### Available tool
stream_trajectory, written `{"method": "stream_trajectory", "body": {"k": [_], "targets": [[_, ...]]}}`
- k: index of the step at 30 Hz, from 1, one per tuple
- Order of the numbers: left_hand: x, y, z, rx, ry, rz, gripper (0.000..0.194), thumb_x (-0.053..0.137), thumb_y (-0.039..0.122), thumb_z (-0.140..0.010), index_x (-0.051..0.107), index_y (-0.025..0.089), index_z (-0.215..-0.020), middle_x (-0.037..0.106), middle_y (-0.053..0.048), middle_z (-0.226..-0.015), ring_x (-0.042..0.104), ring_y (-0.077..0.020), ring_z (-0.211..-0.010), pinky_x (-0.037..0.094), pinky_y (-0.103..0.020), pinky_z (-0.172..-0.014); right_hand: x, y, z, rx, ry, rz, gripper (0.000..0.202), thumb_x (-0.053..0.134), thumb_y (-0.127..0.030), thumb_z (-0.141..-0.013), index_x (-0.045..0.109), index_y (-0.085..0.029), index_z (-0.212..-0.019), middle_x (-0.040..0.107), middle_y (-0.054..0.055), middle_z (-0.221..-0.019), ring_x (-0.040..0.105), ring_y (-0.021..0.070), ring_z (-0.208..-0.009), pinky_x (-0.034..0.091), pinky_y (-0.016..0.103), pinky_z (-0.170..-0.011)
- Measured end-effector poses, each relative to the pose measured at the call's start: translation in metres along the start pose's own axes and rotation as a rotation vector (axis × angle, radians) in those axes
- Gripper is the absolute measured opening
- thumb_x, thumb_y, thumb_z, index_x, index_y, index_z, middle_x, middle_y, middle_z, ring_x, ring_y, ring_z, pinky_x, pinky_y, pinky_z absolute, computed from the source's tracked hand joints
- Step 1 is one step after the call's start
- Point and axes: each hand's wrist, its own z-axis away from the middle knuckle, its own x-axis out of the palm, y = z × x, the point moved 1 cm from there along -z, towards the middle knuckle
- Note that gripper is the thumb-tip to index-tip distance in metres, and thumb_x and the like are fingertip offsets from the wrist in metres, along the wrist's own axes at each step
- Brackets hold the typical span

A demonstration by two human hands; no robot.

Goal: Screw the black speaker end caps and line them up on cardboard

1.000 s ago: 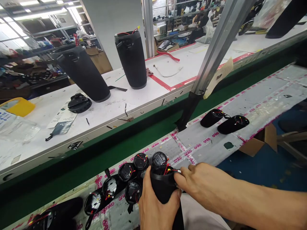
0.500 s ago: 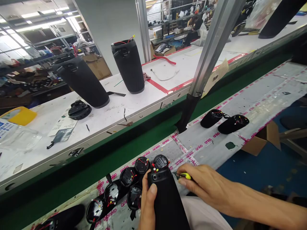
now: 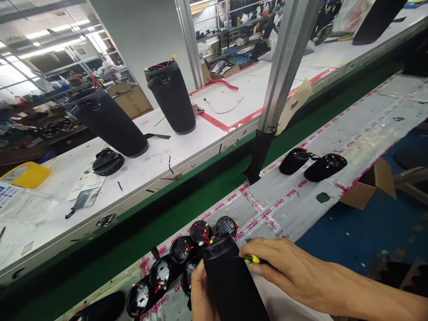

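My left hand (image 3: 201, 292) is wrapped round a black cylindrical speaker body (image 3: 230, 281), held tilted in front of me. Red wires with small connectors stick out at its open top end. In my right hand (image 3: 284, 267) is a small tool with a yellow-green handle (image 3: 253, 258), pinched between thumb and fingers. Its thin tip points left and lies at the upper right side of the speaker body; whether it touches cannot be made out. Just beyond stand several open black speaker bodies, among them one (image 3: 181, 249) and another (image 3: 226, 226), with wires inside.
Two more speaker bodies (image 3: 326, 167) lie farther right on the taped bench (image 3: 363, 122). Beyond a green belt (image 3: 160, 196), a white raised table (image 3: 147, 176) carries tall speakers (image 3: 172, 98), a black end part (image 3: 108, 161) and a yellow tape roll (image 3: 25, 174). A metal post (image 3: 284, 62) rises between.
The speaker body has turned in my left hand, so the round hole near its top no longer shows. My right hand and the tool have shifted slightly left and down.
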Motion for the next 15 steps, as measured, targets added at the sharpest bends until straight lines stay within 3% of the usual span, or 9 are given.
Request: {"method": "stream_trajectory", "body": {"k": [3, 5, 10, 15], "targets": [[0.000, -0.003, 0.010, -0.185, -0.044, 0.083, 0.062, 0.079, 0.074, -0.080, 0.089, 0.021, -0.112, 0.085, -0.014, -0.124, 0.071, -0.0409, -0.133, 0.058, -0.048, -0.116, 0.002, -0.001, 0.000, -0.066, 0.072, 0.091, 0.032, 0.047, -0.032, -0.114, 0.058, -0.034, -0.145, 0.081, 0.000, -0.126, 0.080, 0.0186, -0.106, 0.065, 0.033, -0.091], [-0.003, -0.005, 0.015, -0.221, -0.019, 0.064, 0.068, 0.078, 0.079, -0.078, 0.089, 0.020, -0.110, 0.086, -0.015, -0.116, 0.072, -0.0432, -0.131, 0.057, -0.052, -0.117, 0.003, -0.002, -0.001, -0.106, 0.069, 0.153, 0.032, 0.046, -0.028, -0.114, 0.057, -0.032, -0.144, 0.082, 0.001, -0.121, 0.080, 0.0186, -0.096, 0.064, 0.032, -0.084], [-0.009, -0.002, 0.020, 0.008, 0.080, -0.055, 0.058, 0.090, 0.057, -0.076, 0.083, 0.023, -0.123, 0.085, -0.013, -0.119, 0.071, -0.0427, -0.132, 0.052, -0.057, -0.121, 0.012, -0.009, -0.008, -0.182, 0.020, 0.304, 0.022, 0.053, -0.019, -0.109, 0.058, -0.024, -0.129, 0.078, -0.002, -0.092, 0.073, 0.0159, -0.068, 0.050, 0.028, -0.061], [0.002, 0.004, 0.023, 0.141, 0.182, -0.239, 0.081, 0.089, 0.058, -0.072, 0.069, 0.021, -0.141, 0.083, -0.015, -0.124, 0.072, -0.0432, -0.128, 0.054, -0.057, -0.116, 0.016, -0.012, -0.014, -0.287, 0.067, 0.513, 0.011, 0.047, -0.016, -0.108, 0.053, -0.023, -0.113, 0.069, -0.001, -0.086, 0.066, 0.0199, -0.062, 0.042, 0.035, -0.054]]}}
